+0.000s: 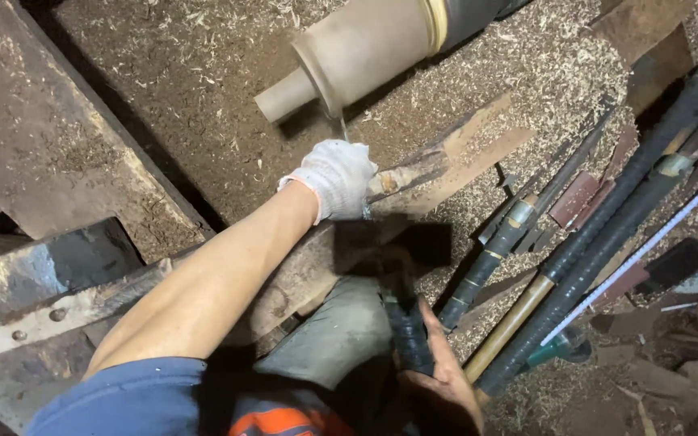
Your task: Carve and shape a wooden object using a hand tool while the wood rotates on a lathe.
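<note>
A pale, rounded wooden workpiece [365, 48] with a narrow stub end lies across the top of the head view, mounted on a lathe and slightly blurred. My left hand [337, 178], in a white knit glove, presses down on a long turning tool over the worn tool rest [446, 157]. The tool's thin blade [342, 127] reaches up to the underside of the workpiece. My bare right hand [442, 375] grips the tool's black wrapped handle [404, 323] low in the view, near my body.
Several long-handled turning tools [575, 258] and a blue-white ruler [640, 246] lie in sawdust on the right. The rusty lathe bed [58, 153] and a bolted metal bracket [34, 319] are on the left. Wood shavings [203, 97] cover everything.
</note>
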